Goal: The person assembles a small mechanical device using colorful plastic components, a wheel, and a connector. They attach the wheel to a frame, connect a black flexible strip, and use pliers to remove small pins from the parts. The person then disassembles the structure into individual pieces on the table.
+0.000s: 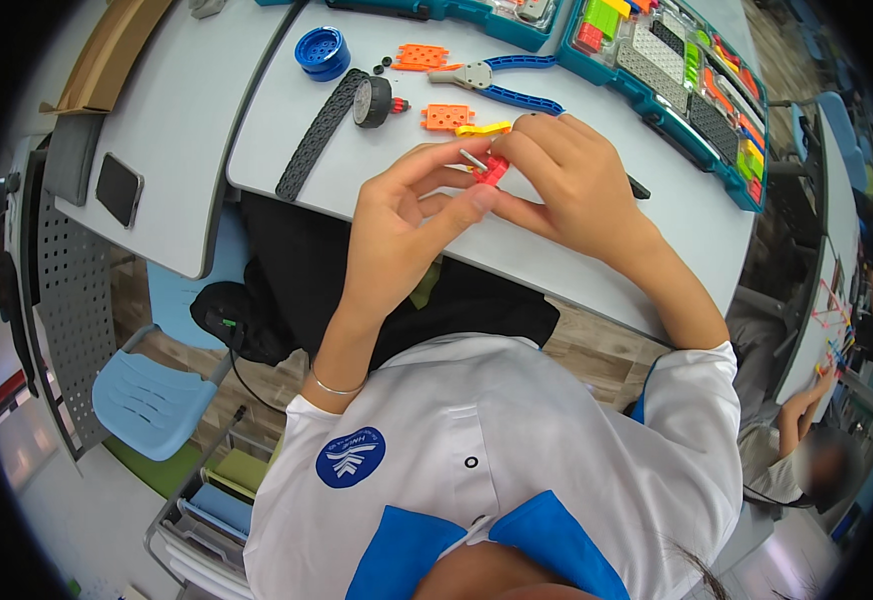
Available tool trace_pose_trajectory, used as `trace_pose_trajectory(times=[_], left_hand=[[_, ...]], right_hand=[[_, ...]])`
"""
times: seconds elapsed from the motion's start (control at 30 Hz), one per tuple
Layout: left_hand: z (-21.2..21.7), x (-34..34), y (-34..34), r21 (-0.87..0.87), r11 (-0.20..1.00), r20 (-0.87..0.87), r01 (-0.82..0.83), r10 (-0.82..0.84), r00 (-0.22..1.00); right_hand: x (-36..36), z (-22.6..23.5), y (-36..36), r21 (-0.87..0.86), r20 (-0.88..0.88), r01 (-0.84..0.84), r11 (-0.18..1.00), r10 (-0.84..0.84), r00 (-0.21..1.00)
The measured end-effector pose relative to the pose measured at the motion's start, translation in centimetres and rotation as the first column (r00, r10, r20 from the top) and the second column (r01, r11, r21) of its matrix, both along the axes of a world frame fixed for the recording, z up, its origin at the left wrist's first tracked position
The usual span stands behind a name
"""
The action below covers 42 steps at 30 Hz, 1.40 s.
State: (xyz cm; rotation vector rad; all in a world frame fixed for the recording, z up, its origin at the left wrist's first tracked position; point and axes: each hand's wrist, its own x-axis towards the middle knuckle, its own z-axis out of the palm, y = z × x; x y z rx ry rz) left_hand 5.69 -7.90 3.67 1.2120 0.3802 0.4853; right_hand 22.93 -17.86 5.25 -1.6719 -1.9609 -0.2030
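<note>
A blue round cap sits on the grey counter, near a black toothed belt, a black wheel, two orange plates and blue-handled pliers. A teal parts case lies farther back. A dark phone rests on the neighbouring counter.

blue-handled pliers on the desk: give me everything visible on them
The pliers with a grey metal-looking head and blue perforated plastic-looking handles lie flat on the grey desk, jaws pointing left toward an orange flat plate, handles spread apart toward the teal parts case. Neither hand touches them; they sit just beyond the right hand.
</note>
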Motion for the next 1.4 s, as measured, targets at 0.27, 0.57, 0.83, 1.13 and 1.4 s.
trace_pose_trajectory(times=[0.27, 0.57, 0.83, 1.13, 1.4], left_hand=[[-1.1, 0.0, 0.2, -0.079, 0.993, 0.004, -0.087, 0.088, 0.996], [-1.6, 0.2, 0.2, 0.218, 0.958, 0.074, -0.185, 0.172, 0.982], [-0.5, 0.2, -0.3, -0.028, 0.984, -0.007, -0.178, 0.178, 0.984], [-1.4, 0.4, -0.3, -0.004, 0.950, 0.053, -0.313, 0.313, 0.948], [-1.4, 0.5, -0.6, 0.282, 0.893, 0.041, -0.351, 0.355, 0.934]], right_hand=[[3.0, -0.7, 0.8, -0.060, -0.164, -0.047, 0.997, 0.037, 0.986], [5.8, -4.9, 1.6, -0.136, 0.095, 0.234, 0.963, -0.222, 0.970], [5.5, -4.4, 1.8, -0.124, -0.209, 0.276, 0.953, -0.297, 0.932], [5.2, 2.2, 0.6, -0.071, -0.452, 0.084, 0.994, -0.107, 0.885], [6.9, -2.1, 0.2, -0.273, 0.017, 0.286, 0.918, -0.293, 0.956]])
